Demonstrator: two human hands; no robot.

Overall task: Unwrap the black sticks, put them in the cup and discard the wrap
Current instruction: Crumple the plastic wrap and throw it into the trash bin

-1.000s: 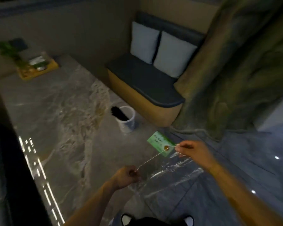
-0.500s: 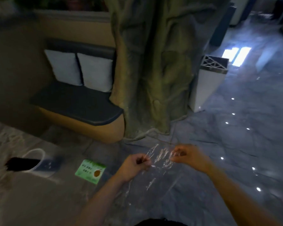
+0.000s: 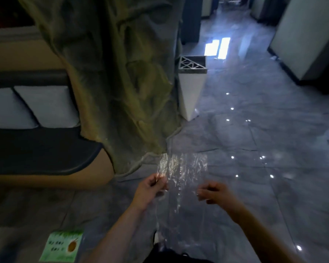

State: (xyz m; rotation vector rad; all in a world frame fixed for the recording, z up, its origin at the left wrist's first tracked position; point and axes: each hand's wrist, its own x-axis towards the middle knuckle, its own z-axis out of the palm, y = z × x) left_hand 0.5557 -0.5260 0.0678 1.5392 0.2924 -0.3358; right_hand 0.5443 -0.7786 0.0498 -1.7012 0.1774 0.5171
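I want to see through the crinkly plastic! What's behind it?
Through the clear wrap, pinched by the left hand, the grey marble floor shows, blurred by glare. The right hand is beside it. Whether anything small lies under the shiny creases cannot be seen.

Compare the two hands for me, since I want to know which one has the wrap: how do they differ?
The left hand pinches an edge of the clear wrap, which stands up from it; the right hand is loosely curled, and I cannot tell whether it touches the wrap. The left hand sits slightly higher in view than the right. Both are bare, held out over the glossy floor.
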